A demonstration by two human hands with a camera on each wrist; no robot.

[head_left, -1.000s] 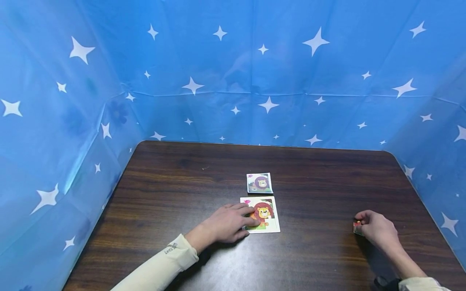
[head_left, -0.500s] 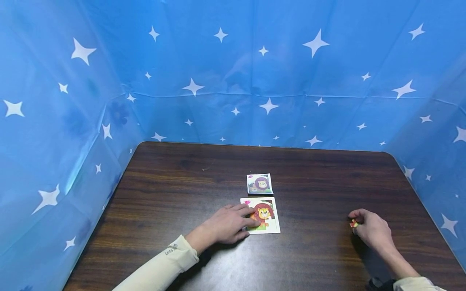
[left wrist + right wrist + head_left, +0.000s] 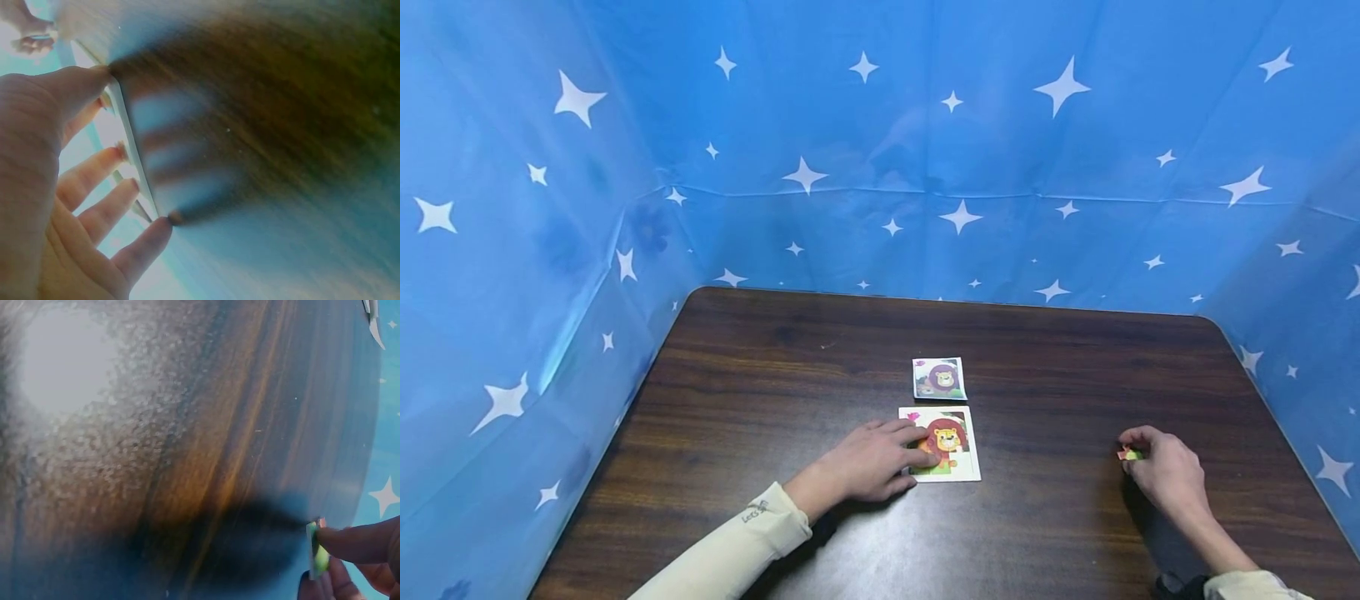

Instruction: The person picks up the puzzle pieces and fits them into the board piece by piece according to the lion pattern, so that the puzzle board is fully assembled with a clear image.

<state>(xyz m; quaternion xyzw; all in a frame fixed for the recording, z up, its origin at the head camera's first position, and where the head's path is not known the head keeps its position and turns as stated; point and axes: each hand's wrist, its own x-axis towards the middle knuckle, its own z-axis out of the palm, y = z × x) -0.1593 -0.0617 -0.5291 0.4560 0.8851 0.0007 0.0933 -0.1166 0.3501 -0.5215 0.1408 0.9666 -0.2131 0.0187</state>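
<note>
A square lion jigsaw puzzle in a white frame point(image 3: 972, 467) lies on the table, with a white patch at its lower right. My left hand point(image 3: 880, 460) rests on its left side, fingers spread over the picture; in the left wrist view the fingertips point(image 3: 128, 186) touch along the frame's edge. Off to the right, my right hand point(image 3: 1171, 477) pinches a small red and green puzzle piece point(image 3: 1129, 454) between thumb and fingers, low over the table. The right wrist view shows that piece point(image 3: 321, 559) edge-on, partly covered by the thumb.
Just behind the puzzle lies a smaller card with a similar lion picture point(image 3: 940, 380). The dark wood-grain table point(image 3: 1045, 375) has rounded far corners. A blue curtain with white stars point(image 3: 880, 167) hangs behind it and along both sides.
My right hand has shifted slightly left and the puzzle piece has turned in its fingers, showing more green and yellow. The left hand stays on the puzzle. The head view has shifted slightly.
</note>
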